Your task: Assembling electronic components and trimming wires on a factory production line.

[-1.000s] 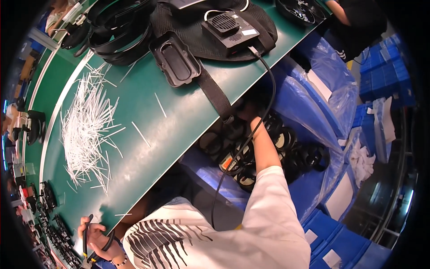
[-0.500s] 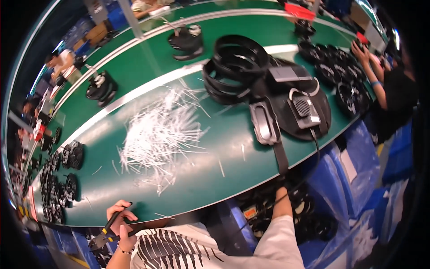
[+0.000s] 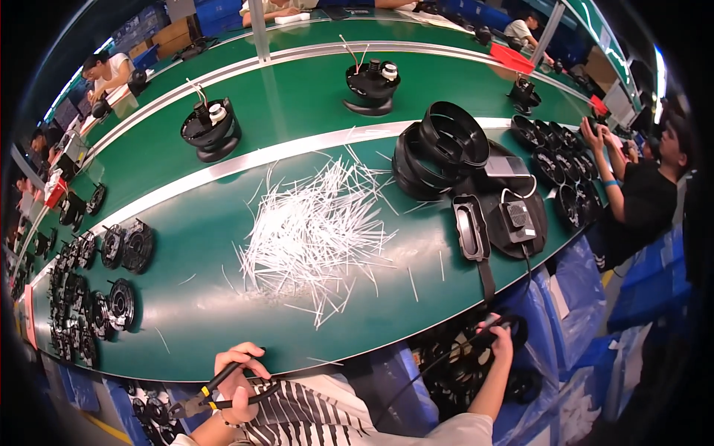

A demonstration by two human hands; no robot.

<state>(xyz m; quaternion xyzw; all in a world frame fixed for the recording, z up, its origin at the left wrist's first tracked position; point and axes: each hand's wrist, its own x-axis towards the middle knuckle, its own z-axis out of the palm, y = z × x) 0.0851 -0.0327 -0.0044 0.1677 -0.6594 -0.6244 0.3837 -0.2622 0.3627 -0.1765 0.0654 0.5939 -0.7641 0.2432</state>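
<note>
My left hand [image 3: 239, 374] grips a pair of black-and-yellow handled pliers [image 3: 212, 394] at the near edge of the green table [image 3: 223, 297], close to my striped shirt. My right hand [image 3: 497, 332] reaches down below the table edge and holds a round black fan part [image 3: 513, 324] above a bin of similar black parts [image 3: 461, 368]. A black cable [image 3: 431, 372] runs down past that arm. A heap of thin white plastic ties [image 3: 316, 230] lies on the table in front of me.
A stack of black ring housings [image 3: 439, 145], a black oblong tray [image 3: 471, 227] and a small black device on a round pad [image 3: 518, 220] sit right of the ties. Black fan parts [image 3: 111, 282] line the left edge. Two motor assemblies [image 3: 210, 128] stand on the far belt. Other people work around the table.
The view has swung left and up, bringing the whole table and the ties to the centre. My left hand with the pliers has come nearer the table edge; my right hand stays low in the bin.
</note>
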